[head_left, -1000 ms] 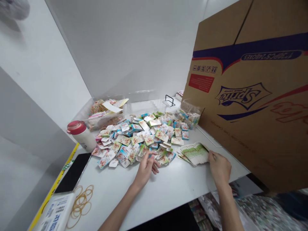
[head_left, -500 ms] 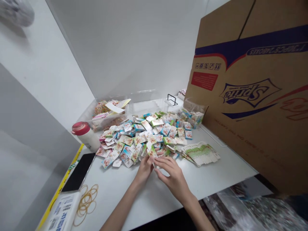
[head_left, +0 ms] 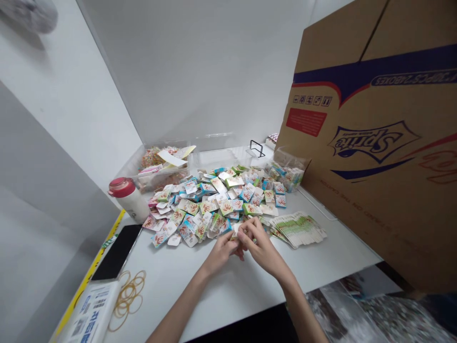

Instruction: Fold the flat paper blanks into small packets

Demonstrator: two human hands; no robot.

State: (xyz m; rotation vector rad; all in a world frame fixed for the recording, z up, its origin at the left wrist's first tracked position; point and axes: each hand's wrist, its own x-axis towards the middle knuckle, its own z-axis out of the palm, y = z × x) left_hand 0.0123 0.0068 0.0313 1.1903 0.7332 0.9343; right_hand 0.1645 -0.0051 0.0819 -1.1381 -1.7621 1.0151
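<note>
A heap of small colourful printed packets [head_left: 217, 202] covers the middle of the white table [head_left: 221, 286]. At the heap's near edge my left hand [head_left: 223, 250] and my right hand [head_left: 260, 245] meet, fingers pinched together on a small packet [head_left: 236, 229] between them. A fanned stack of green-edged packets [head_left: 298, 228] lies just right of my right hand.
A big brown Sprite carton [head_left: 374, 143] stands at the right. A red-capped white bottle [head_left: 129, 200] and a clear tub of sweets [head_left: 160, 164] sit at the left. A black phone [head_left: 116, 252], several rubber bands [head_left: 128, 297] and a printed sheet [head_left: 87, 312] lie near the front left edge.
My right hand left the fanned stack and came left to meet my left hand. Both hands now pinch a packet at the heap's edge.
</note>
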